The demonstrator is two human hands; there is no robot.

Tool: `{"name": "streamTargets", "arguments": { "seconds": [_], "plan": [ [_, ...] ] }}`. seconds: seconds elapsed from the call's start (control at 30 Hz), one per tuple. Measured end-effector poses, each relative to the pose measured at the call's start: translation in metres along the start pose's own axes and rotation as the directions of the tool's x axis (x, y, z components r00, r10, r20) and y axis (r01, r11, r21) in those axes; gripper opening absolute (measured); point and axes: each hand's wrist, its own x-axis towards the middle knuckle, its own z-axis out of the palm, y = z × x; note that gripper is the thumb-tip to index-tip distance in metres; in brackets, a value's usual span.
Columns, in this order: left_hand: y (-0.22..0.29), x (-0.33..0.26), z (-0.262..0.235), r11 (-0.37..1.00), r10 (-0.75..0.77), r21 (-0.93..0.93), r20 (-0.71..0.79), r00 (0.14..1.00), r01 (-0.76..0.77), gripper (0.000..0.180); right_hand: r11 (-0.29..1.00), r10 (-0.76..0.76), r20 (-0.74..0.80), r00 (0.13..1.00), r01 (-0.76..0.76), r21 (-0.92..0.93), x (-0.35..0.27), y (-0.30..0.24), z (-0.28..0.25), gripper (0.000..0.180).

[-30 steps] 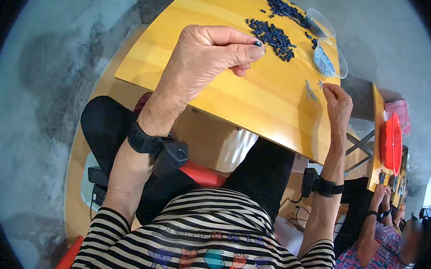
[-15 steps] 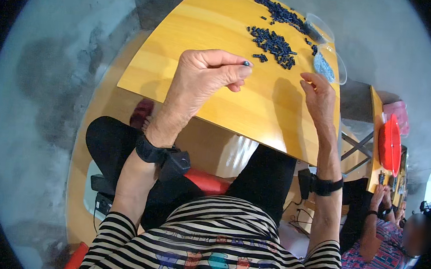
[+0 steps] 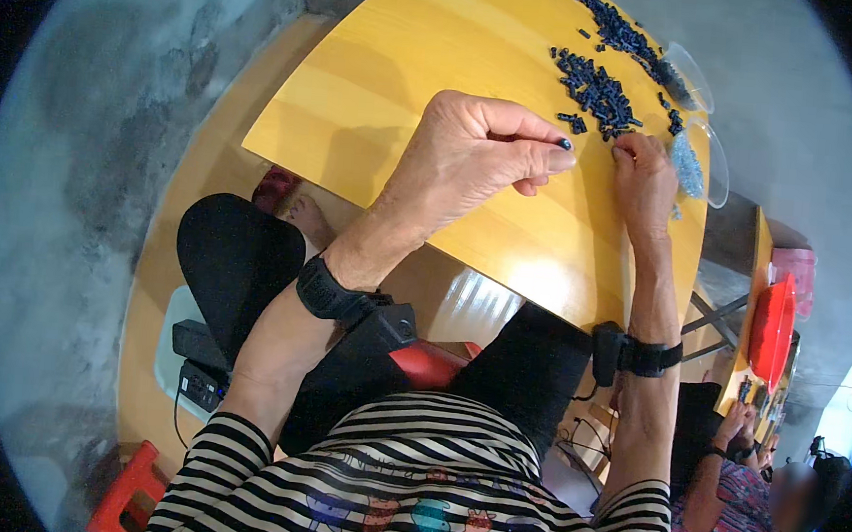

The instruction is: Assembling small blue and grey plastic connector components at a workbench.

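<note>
Over the yellow table point(image 3: 379, 95), my left hand point(image 3: 483, 156) pinches a small dark cylindrical piece point(image 3: 564, 144) between thumb and forefinger. My right hand point(image 3: 649, 188) is at the lower right end of a pile of small black cylindrical pieces point(image 3: 596, 88). Its thumb and forefinger are brought together at the pile's edge, and whatever they hold is too small or hidden to make out. Just right of that hand lies a clear tub point(image 3: 719, 178) tipped on its side, with tiny pale blue pieces point(image 3: 687, 166) at its mouth.
A second heap of black pieces point(image 3: 616, 27) runs along the far edge to another clear tub point(image 3: 696, 82). Beyond the table's right side, a person point(image 3: 735, 505) sits at another table with a red basin point(image 3: 773, 330). A red stool point(image 3: 129, 487) stands at lower left.
My right hand has reached forward to the edge of the black pile. My left hand, still pinching its piece, has shifted right. The view has swung a little, moving the table's contents rightward.
</note>
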Motion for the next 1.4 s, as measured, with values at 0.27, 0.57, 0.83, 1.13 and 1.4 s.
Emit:
{"name": "streamTargets", "arguments": {
  "seconds": [0.27, 0.57, 0.83, 1.13, 1.4],
  "plan": [
    [-0.012, 0.003, 0.011, 0.997, -0.035, 0.066, -0.01, 0.999, 0.035, 0.017, 0.825, 0.203, 0.105, 0.974, -0.228, 0.517, -0.017, -0.002, -0.024, 0.007],
    [-0.006, 0.0, 0.034, 0.998, -0.022, 0.067, 0.022, 1.0, 0.021, 0.016, -0.033, 0.377, 0.499, 0.78, -0.527, 0.849, -0.041, -0.018, -0.031, 0.015],
    [-0.012, 0.006, 0.023, 0.996, -0.06, 0.066, 0.033, 0.998, 0.058, 0.017, 0.956, 0.154, 0.051, 0.987, -0.161, 0.246, -0.019, -0.013, -0.015, 0.015],
    [-0.016, 0.007, 0.014, 0.997, -0.036, 0.072, 0.026, 0.999, 0.034, 0.018, 0.96, 0.142, 0.017, 0.99, -0.142, 0.24, -0.005, -0.002, 0.006, 0.018],
    [-0.023, 0.007, 0.006, 0.995, -0.088, 0.039, 0.004, 0.996, 0.088, 0.015, 0.877, 0.209, 0.07, 0.975, -0.219, 0.429, 0.001, 0.004, -0.004, 0.02]
  ]
}}
